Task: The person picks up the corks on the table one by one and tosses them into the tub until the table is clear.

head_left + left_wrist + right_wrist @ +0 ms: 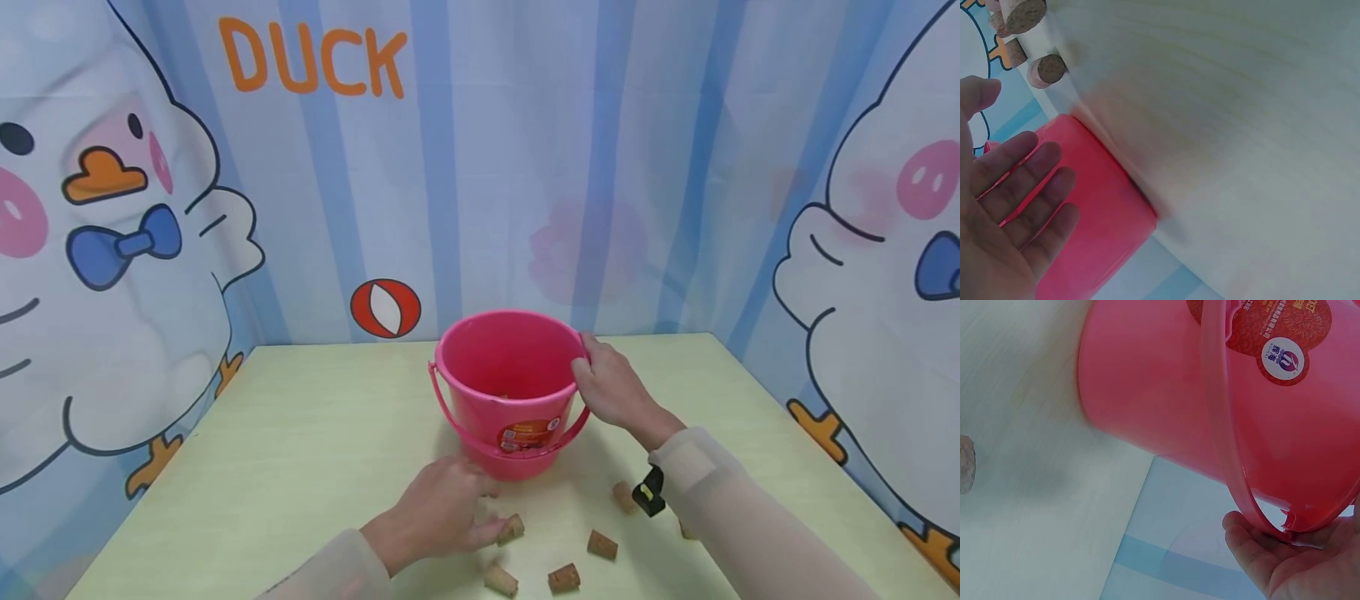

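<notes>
A pink plastic bucket (517, 417) stands upright on the table, its handle hanging down across the front. My right hand (618, 387) grips the bucket's rim at the right, by the handle joint; the right wrist view shows the fingers (1250, 547) beneath the handle's end. Low at the bucket's front left is my left hand (438, 508), fingers loosely extended and thumb apart. Its thumb tip is right at a cork (512, 529) in the head view. In the left wrist view nothing lies in the palm (991, 231). Inside the bucket a small tan bit shows just above the front rim.
More corks lie on the pale table (300, 433) in front of the bucket: one nearest me (501, 580), a darker cork (564, 577), another cork (602, 544) and others by the right sleeve (742, 508). A duck-printed curtain (495, 167) encloses the table's back and sides.
</notes>
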{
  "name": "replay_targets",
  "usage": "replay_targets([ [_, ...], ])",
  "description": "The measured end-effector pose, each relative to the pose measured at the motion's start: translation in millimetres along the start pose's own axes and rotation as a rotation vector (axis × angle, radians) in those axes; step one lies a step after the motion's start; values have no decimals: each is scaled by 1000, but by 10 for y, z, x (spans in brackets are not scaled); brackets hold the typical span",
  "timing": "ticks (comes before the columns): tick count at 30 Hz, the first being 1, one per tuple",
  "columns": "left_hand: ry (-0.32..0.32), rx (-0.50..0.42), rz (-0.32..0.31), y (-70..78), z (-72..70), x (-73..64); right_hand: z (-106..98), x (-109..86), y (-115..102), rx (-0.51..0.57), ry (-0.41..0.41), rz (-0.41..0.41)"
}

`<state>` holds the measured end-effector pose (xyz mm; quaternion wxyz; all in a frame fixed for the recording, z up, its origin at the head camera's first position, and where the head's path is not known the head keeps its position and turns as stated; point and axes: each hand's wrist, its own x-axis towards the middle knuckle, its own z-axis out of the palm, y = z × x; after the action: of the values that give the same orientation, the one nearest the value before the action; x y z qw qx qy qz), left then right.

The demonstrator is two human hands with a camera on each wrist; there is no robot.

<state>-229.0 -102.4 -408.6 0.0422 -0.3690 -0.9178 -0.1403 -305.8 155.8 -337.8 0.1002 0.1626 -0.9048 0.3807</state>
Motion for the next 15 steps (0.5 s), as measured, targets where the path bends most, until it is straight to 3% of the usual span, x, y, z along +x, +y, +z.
replay_targets([
  [15,-17,45,40,42,83,24,3,-6,-3,-3,-2,-11],
])
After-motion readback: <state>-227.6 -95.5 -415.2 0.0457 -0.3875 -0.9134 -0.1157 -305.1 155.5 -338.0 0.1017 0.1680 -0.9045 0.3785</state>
